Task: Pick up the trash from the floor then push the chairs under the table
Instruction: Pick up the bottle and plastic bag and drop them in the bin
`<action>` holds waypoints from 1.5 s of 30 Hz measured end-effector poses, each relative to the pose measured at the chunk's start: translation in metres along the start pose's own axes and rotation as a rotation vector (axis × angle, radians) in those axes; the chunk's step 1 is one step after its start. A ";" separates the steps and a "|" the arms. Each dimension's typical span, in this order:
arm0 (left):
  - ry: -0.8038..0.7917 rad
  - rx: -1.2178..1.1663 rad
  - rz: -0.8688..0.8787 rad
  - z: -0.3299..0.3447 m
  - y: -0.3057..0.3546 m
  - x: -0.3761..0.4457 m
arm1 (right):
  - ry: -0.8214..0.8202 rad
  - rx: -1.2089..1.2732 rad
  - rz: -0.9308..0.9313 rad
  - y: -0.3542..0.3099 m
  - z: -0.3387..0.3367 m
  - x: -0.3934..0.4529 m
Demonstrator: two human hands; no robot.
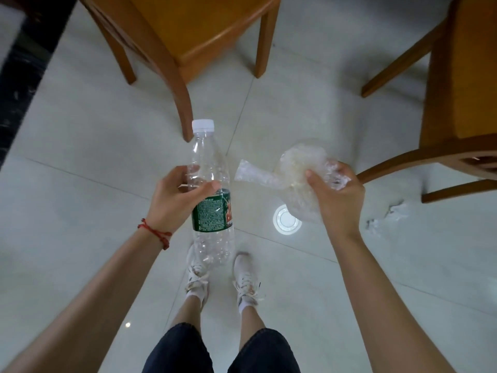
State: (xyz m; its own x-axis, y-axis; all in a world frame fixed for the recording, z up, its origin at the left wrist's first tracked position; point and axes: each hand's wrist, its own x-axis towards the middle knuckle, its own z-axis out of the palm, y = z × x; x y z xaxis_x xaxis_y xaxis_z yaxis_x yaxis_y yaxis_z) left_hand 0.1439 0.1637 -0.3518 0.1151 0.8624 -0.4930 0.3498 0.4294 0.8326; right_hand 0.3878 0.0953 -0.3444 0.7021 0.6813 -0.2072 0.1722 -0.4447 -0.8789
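Note:
My left hand (177, 196) grips an empty clear plastic bottle (211, 211) with a green label and white cap, held upright above my feet. My right hand (336, 195) clutches a crumpled clear plastic bag (293, 170) at about the same height. On the floor below the bag lies a round white plastic lid (286, 220). Two crumpled white tissue scraps (387, 218) lie on the tiles to the right. One wooden chair (188, 36) stands ahead of me, another wooden chair (457, 103) at the right edge.
The floor is pale grey tile (80, 157) with a dark marbled strip (18, 84) along the left edge. My white shoes (223, 278) stand just below the bottle. The table itself is out of view.

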 end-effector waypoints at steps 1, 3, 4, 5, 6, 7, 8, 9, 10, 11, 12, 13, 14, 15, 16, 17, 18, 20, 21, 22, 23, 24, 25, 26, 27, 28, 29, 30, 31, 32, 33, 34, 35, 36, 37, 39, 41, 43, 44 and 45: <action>0.023 -0.010 -0.002 -0.003 0.009 -0.008 | -0.005 -0.001 -0.014 -0.013 -0.004 -0.003; 0.071 -0.036 -0.004 -0.011 0.028 -0.026 | -0.013 0.013 -0.043 -0.039 -0.012 -0.008; 0.091 -0.049 -0.003 -0.015 0.037 -0.035 | -0.019 0.023 -0.056 -0.052 -0.016 -0.011; 0.112 -0.062 -0.001 -0.020 0.046 -0.044 | -0.028 0.031 -0.067 -0.064 -0.019 -0.015; 0.137 -0.076 0.002 -0.025 0.054 -0.052 | -0.039 0.036 -0.076 -0.076 -0.022 -0.018; 0.163 -0.090 0.004 -0.030 0.062 -0.061 | -0.048 0.041 -0.086 -0.087 -0.025 -0.022; 0.187 -0.102 0.005 -0.035 0.069 -0.069 | -0.056 0.050 -0.095 -0.098 -0.028 -0.025; 0.209 -0.112 0.004 -0.040 0.075 -0.078 | -0.065 0.057 -0.102 -0.108 -0.032 -0.029; 0.231 -0.124 0.000 -0.045 0.081 -0.086 | -0.077 0.059 -0.108 -0.117 -0.034 -0.033; 0.254 -0.142 -0.005 -0.050 0.086 -0.095 | -0.092 0.056 -0.117 -0.125 -0.036 -0.036; 0.279 -0.163 -0.012 -0.056 0.090 -0.103 | -0.107 0.053 -0.125 -0.134 -0.038 -0.040; 0.305 -0.184 -0.019 -0.062 0.094 -0.112 | -0.120 0.052 -0.134 -0.141 -0.039 -0.044; 0.329 -0.201 -0.027 -0.068 0.096 -0.121 | -0.133 0.051 -0.145 -0.149 -0.039 -0.048; 0.352 -0.217 -0.033 -0.075 0.098 -0.130 | -0.149 0.048 -0.158 -0.156 -0.038 -0.054; 0.375 -0.233 -0.040 -0.082 0.100 -0.138 | -0.171 0.041 -0.174 -0.163 -0.036 -0.059; 0.398 -0.252 -0.049 -0.089 0.099 -0.147 | -0.201 0.030 -0.192 -0.170 -0.033 -0.066; 0.421 -0.272 -0.060 -0.096 0.099 -0.156 | -0.234 0.019 -0.207 -0.176 -0.030 -0.074; 0.467 -0.313 -0.079 -0.112 0.095 -0.174 | -0.292 -0.007 -0.234 -0.188 -0.021 -0.090; 0.491 -0.331 -0.088 -0.120 0.093 -0.183 | -0.316 -0.021 -0.248 -0.194 -0.015 -0.098; 0.515 -0.347 -0.099 -0.129 0.090 -0.192 | -0.346 -0.031 -0.255 -0.200 -0.008 -0.107; 0.540 -0.364 -0.112 -0.138 0.086 -0.202 | -0.379 -0.033 -0.257 -0.205 -0.001 -0.116; 0.565 -0.381 -0.124 -0.148 0.082 -0.211 | -0.410 -0.031 -0.258 -0.211 0.007 -0.125; 0.590 -0.401 -0.133 -0.157 0.078 -0.220 | -0.437 -0.028 -0.259 -0.216 0.016 -0.134; 0.614 -0.423 -0.140 -0.167 0.073 -0.230 | -0.465 -0.030 -0.262 -0.220 0.026 -0.144; 0.639 -0.445 -0.149 -0.176 0.069 -0.239 | -0.492 -0.039 -0.268 -0.224 0.035 -0.155; 0.662 -0.461 -0.157 -0.186 0.063 -0.248 | -0.522 -0.051 -0.276 -0.228 0.045 -0.166; 0.682 -0.476 -0.163 -0.196 0.057 -0.258 | -0.554 -0.060 -0.284 -0.231 0.055 -0.179; 0.702 -0.491 -0.169 -0.206 0.050 -0.268 | -0.588 -0.066 -0.293 -0.234 0.065 -0.192; 0.722 -0.505 -0.174 -0.216 0.042 -0.278 | -0.619 -0.072 -0.302 -0.236 0.075 -0.206; 0.745 -0.518 -0.182 -0.226 0.033 -0.288 | -0.647 -0.077 -0.311 -0.238 0.085 -0.221; 0.769 -0.534 -0.191 -0.237 0.024 -0.298 | -0.674 -0.081 -0.322 -0.240 0.096 -0.237; 0.791 -0.553 -0.198 -0.249 0.015 -0.309 | -0.703 -0.084 -0.334 -0.243 0.106 -0.254; 0.812 -0.572 -0.203 -0.261 0.004 -0.319 | -0.730 -0.088 -0.341 -0.244 0.116 -0.272; 0.831 -0.587 -0.208 -0.273 -0.007 -0.329 | -0.757 -0.092 -0.340 -0.245 0.126 -0.289; 0.851 -0.600 -0.215 -0.285 -0.018 -0.339 | -0.785 -0.101 -0.338 -0.246 0.137 -0.307; 0.892 -0.626 -0.235 -0.310 -0.040 -0.359 | -0.837 -0.124 -0.344 -0.249 0.159 -0.343; 0.928 -0.656 -0.253 -0.334 -0.061 -0.378 | -0.879 -0.143 -0.370 -0.251 0.180 -0.379; 0.962 -0.670 -0.266 -0.358 -0.079 -0.396 | -0.902 -0.145 -0.403 -0.255 0.201 -0.414; 0.978 -0.670 -0.272 -0.370 -0.086 -0.404 | -0.913 -0.142 -0.409 -0.257 0.211 -0.430; 0.994 -0.672 -0.272 -0.382 -0.093 -0.412 | -0.926 -0.135 -0.407 -0.258 0.221 -0.446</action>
State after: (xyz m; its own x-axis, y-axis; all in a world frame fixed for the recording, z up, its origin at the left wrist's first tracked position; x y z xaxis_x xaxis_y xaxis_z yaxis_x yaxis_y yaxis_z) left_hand -0.2907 -0.1287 -0.1299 -0.7474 0.4268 -0.5092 -0.3305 0.4260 0.8422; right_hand -0.1224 0.0349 -0.1200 -0.2277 0.9520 -0.2044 0.3951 -0.1015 -0.9130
